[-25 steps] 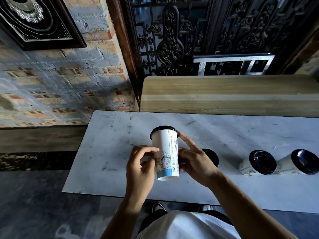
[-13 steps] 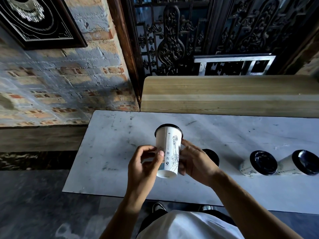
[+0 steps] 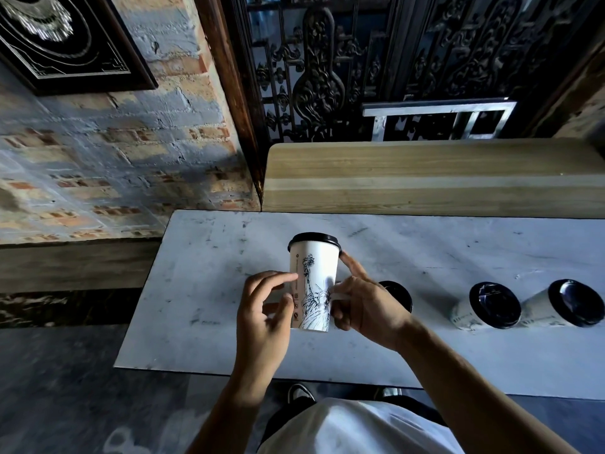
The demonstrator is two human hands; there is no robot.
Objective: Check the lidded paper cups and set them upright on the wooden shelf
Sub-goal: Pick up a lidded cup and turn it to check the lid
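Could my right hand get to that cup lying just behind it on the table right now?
Probably not yet: the right hand is busy steadying the held cup with the left hand. The lying cup sits just beyond its knuckles, nothing between.

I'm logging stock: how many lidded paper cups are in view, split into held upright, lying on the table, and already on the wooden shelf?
Held upright in both hands: 1
Lying on the table: 3
On the wooden shelf: 0
Total: 4
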